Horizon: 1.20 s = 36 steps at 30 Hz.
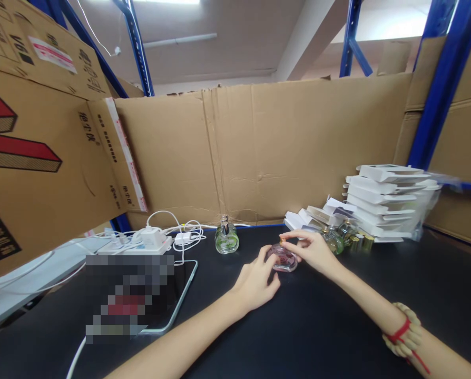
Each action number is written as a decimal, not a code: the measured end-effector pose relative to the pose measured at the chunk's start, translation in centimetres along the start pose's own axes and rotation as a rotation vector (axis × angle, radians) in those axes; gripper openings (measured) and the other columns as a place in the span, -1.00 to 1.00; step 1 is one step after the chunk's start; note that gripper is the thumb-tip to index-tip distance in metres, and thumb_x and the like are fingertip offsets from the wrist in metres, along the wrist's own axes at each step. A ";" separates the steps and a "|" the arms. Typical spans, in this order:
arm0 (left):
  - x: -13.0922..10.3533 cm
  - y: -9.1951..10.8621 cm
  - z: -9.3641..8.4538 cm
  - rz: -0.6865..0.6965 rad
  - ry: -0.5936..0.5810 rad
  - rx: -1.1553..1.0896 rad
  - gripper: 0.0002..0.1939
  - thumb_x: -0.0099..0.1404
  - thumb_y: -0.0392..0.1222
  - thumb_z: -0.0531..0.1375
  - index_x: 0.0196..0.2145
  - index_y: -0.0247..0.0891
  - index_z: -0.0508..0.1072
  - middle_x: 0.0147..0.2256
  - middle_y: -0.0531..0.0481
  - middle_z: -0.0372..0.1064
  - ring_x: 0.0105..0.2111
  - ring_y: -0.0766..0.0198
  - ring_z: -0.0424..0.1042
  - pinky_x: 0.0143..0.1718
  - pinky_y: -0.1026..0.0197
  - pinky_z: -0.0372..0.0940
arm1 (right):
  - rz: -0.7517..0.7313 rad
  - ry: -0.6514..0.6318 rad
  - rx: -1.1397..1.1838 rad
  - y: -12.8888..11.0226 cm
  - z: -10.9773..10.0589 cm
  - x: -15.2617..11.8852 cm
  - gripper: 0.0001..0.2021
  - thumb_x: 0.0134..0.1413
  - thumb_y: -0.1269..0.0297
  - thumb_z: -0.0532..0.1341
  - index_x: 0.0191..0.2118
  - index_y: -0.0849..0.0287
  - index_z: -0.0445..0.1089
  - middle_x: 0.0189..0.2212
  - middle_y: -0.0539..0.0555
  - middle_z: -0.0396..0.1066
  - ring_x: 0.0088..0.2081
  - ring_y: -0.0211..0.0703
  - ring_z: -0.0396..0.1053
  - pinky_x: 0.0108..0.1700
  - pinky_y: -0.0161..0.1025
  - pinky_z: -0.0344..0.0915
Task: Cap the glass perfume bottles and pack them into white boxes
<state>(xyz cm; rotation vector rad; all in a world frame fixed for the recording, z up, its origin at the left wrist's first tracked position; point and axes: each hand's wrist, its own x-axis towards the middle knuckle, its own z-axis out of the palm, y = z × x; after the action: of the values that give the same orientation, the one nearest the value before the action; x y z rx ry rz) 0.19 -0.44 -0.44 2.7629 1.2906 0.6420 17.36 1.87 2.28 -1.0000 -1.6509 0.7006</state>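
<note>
A pink glass perfume bottle [286, 263] stands on the black tabletop between my two hands. My left hand [257, 279] holds it by the left side, fingers curled against the glass. Thumb and forefinger of my right hand [314, 251] pinch the small gold spray top [283, 240] at the bottle's neck. Part of the bottle is covered by my fingers. Just left of it, a green perfume bottle [227, 242] with a silvery top stands upright. Behind my right wrist are more greenish glass bottles [334, 242] and several gold caps [368, 242].
White boxes [385, 202] are stacked at the right, with loose opened cartons [310, 217] beside them. On the left lie a tablet [186, 295], its screen partly blurred out, and white chargers [152, 239] with tangled cables. A cardboard wall [298, 152] closes off the back.
</note>
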 end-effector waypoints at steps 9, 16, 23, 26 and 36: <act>0.0 -0.2 0.0 0.002 -0.004 -0.011 -0.70 0.20 -0.27 -0.02 -0.08 -0.21 0.16 0.10 -0.06 -0.01 -0.21 0.23 0.37 -0.23 0.08 0.35 | -0.285 0.042 -0.133 0.3 -0.2 -0.2 -0.77 -0.15 0.22 0.25 -0.39 0.28 0.50 -0.39 0.17 0.43 -0.77 -0.46 0.14 -0.71 -0.44 0.11; 0.0 -0.1 0.0 0.004 -0.004 -0.006 -0.68 0.20 -0.27 -0.03 -0.06 -0.21 0.14 0.11 -0.08 -0.02 -0.20 0.22 0.37 -0.24 0.08 0.35 | -0.430 0.075 -0.297 0.1 -0.4 -0.2 -0.81 -0.08 0.26 0.22 -0.36 0.26 0.49 -0.45 0.08 0.44 -0.75 -0.48 0.11 -0.68 -0.46 0.10; 0.0 -0.1 -0.1 0.004 -0.004 0.001 -0.69 0.20 -0.26 -0.03 -0.07 -0.21 0.15 0.10 -0.08 -0.01 -0.21 0.22 0.37 -0.25 0.09 0.36 | -0.425 0.054 -0.396 0.0 -0.5 -0.3 -0.84 -0.05 0.26 0.20 -0.35 0.22 0.43 -0.51 -0.02 0.42 -0.74 -0.47 0.13 -0.64 -0.48 0.12; 0.0 -0.1 -0.1 0.003 -0.007 0.000 -0.69 0.20 -0.26 -0.03 -0.06 -0.21 0.16 0.10 -0.07 -0.01 -0.24 0.25 0.38 -0.25 0.09 0.36 | -0.423 0.044 -0.410 0.0 -0.6 -0.3 -0.85 -0.04 0.23 0.19 -0.36 0.19 0.41 -0.49 -0.03 0.42 -0.73 -0.47 0.13 -0.62 -0.46 0.12; 0.0 -0.1 -0.1 0.008 -0.003 0.001 -0.66 0.20 -0.27 -0.02 -0.04 -0.22 0.14 0.12 -0.07 -0.03 -0.20 0.24 0.37 -0.22 0.10 0.35 | -0.371 0.030 -0.415 -0.2 -0.6 -0.3 -0.83 -0.05 0.19 0.18 -0.38 0.18 0.40 -0.52 -0.02 0.41 -0.73 -0.43 0.11 -0.62 -0.40 0.10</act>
<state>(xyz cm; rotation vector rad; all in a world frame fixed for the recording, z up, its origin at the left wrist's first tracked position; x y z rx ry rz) 0.06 -0.42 -0.33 2.7700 1.2811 0.6381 17.90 1.48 2.42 -0.9405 -1.9304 0.0953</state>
